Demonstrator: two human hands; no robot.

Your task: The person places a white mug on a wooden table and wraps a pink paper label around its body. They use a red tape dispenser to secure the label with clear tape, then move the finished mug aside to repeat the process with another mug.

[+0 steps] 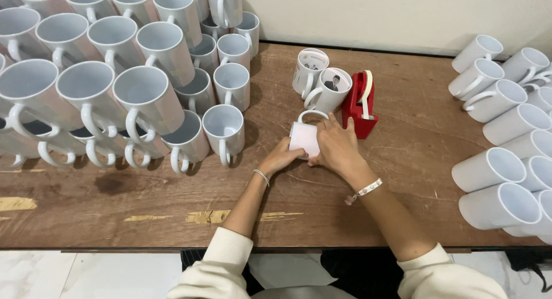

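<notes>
A white mug wrapped in paper (305,135) lies on its side on the brown wooden table (172,201), handle pointing away from me. My left hand (280,158) grips its near left edge. My right hand (335,145) lies over its right side, fingers spread on the paper. A red tape dispenser (359,103) stands just right of my right hand. Two upright mugs with printed paper around them (322,80) stand right behind the held mug.
Several white mugs are stacked in tiers at the left (115,80), some upright near the middle (224,129). More white mugs lie on their sides along the right edge (506,149). A cream wall runs behind the table; pale floor shows below its near edge.
</notes>
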